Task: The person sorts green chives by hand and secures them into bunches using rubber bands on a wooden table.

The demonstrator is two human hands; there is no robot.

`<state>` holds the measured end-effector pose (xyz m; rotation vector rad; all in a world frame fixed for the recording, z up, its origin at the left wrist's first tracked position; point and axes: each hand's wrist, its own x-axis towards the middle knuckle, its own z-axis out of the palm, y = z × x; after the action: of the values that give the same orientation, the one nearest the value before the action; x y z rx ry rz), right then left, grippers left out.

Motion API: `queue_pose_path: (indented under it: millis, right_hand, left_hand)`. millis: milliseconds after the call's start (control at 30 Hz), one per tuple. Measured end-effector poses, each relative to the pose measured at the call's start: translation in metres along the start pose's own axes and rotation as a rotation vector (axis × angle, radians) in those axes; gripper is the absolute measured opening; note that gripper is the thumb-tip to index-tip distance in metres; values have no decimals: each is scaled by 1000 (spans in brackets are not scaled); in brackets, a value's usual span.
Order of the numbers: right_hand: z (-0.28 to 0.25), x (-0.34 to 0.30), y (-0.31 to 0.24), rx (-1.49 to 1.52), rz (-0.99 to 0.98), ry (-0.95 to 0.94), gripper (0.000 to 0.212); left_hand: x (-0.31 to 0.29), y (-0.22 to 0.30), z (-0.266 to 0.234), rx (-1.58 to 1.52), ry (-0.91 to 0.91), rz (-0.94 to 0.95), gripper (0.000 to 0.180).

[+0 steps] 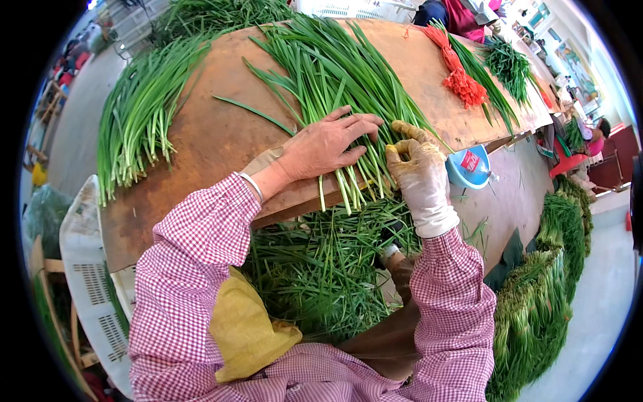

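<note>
A loose spread of garlic chives (335,74) lies on the brown wooden table (228,74), pale stalk ends toward me and just past the near edge. My bare left hand (328,144) rests across the stalks, its fingers stretched out and slightly bent. My right hand (418,164), in a whitish glove with yellow-stained fingers, is closed in a pinch at the right side of the spread. What sits between its fingertips, if anything, is too small to make out. One stray leaf (254,114) points out to the left of the spread.
Another bunch of chives (144,120) lies at the table's left edge. Red ties (459,70) lie at the right, and a blue bowl (469,166) is by the right edge. Cut leaves (315,268) heap below me; stacked chives (536,321) stand right. A white crate (94,268) stands left.
</note>
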<state>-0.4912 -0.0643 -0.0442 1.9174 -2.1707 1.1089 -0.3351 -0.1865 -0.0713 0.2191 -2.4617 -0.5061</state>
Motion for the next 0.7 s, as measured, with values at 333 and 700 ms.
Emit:
queue_pose_path:
  millis: [333, 700]
  right_hand:
    - [1, 0, -4, -174, -50, -21, 16]
    - [7, -2, 7, 162, 12, 51, 10]
  left_hand:
    - [-1, -2, 2, -20, -17, -11, 15]
    - [-1, -3, 3, 45, 0, 51, 30]
